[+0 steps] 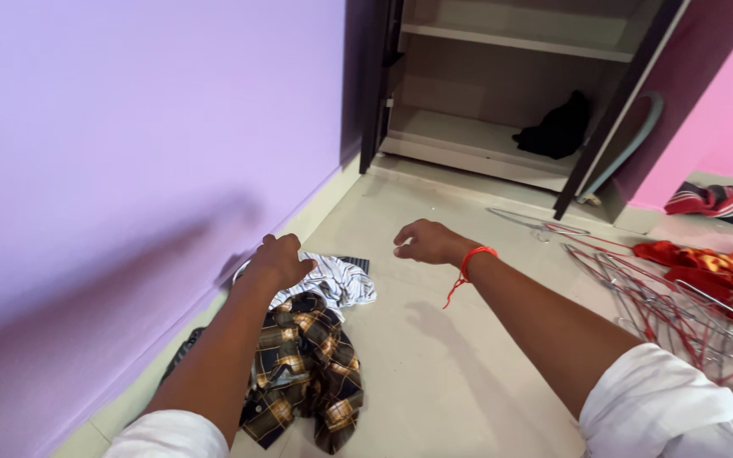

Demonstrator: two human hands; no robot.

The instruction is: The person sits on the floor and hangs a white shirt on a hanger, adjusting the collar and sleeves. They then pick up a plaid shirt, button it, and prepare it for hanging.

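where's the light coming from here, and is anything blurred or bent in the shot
Head view: light falls from behind and right, so arm shadows smear across the purple wall and floor; the left hand on the striped cloth is slightly motion-soft; the wardrobe leans, wide-lens distortion; its interior is dim.

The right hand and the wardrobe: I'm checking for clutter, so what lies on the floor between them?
In the head view, only bare floor tile shows between the right hand and the wardrobe. The hangers lie off to the side.
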